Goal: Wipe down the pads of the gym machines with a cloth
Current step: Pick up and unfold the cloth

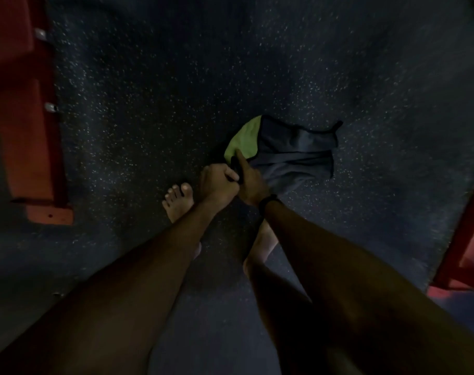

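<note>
Dim light, view straight down. Centre frame: left hand clenched around a bunched edge of the cloth; right hand grips the same bunch, forefinger laid along it. Cloth dark blue with a green patch, hanging out right of centre above speckled floor. Bare foot below hands. Red machine frame at left edge.

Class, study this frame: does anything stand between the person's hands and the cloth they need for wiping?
Nothing visible does. Both the left hand and the right hand already grip the blue and green cloth at its bunched end, above the speckled floor. No pad is in view.
</note>
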`<state>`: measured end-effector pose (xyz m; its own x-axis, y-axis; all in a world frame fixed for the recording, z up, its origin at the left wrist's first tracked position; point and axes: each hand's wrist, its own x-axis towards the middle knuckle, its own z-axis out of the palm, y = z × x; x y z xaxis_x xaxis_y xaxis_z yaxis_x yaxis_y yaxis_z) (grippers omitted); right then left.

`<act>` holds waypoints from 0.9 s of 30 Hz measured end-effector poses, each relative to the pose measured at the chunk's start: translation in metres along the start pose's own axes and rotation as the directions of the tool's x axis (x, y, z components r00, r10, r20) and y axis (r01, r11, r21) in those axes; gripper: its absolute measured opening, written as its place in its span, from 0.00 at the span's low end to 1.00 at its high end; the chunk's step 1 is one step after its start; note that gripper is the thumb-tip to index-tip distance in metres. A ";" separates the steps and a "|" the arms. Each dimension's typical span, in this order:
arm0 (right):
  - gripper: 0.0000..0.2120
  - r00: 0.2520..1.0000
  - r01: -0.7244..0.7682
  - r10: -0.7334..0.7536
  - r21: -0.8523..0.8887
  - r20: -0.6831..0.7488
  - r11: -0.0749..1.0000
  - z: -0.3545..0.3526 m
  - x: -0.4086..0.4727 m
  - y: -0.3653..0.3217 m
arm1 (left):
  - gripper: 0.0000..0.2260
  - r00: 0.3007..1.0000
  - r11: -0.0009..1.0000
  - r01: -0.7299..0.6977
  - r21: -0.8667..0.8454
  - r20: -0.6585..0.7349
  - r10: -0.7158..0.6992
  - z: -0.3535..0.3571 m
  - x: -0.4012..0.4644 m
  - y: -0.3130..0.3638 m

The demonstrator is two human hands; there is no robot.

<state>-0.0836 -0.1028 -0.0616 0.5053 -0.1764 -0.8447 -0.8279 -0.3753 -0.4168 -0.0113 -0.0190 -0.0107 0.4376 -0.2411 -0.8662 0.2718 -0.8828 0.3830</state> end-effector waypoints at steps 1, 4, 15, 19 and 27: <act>0.37 0.999 0.029 -0.029 0.002 -0.032 1.000 -0.003 -0.022 -0.008 | 0.12 1.000 0.999 -0.025 0.041 0.013 0.024 -0.007 -0.018 0.008; 0.35 0.995 0.088 -0.090 -0.079 -0.030 0.993 -0.017 -0.071 -0.023 | 0.12 0.991 0.990 -0.118 0.081 0.073 0.113 -0.019 -0.058 0.025; 0.13 0.964 0.004 -0.119 -0.433 -0.237 0.901 -0.186 -0.282 -0.166 | 0.10 0.884 0.870 -0.463 0.170 0.020 0.467 -0.139 -0.272 0.157; 0.15 0.916 -0.009 -0.185 -0.481 -0.355 0.877 -0.227 -0.348 -0.212 | 0.09 0.850 0.838 -0.516 0.178 -0.017 0.527 -0.182 -0.336 0.196; 0.15 0.781 0.030 -0.390 -0.595 -0.488 0.803 -0.296 -0.459 -0.285 | 0.06 0.736 0.751 -0.566 0.339 -0.203 0.646 -0.265 -0.431 0.276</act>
<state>-0.0072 -0.1847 0.5441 0.8366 -0.4349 -0.3332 -0.5048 -0.8481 -0.1606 0.1021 -0.0517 0.5536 0.6717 -0.6659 -0.3246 -0.3340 -0.6633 0.6697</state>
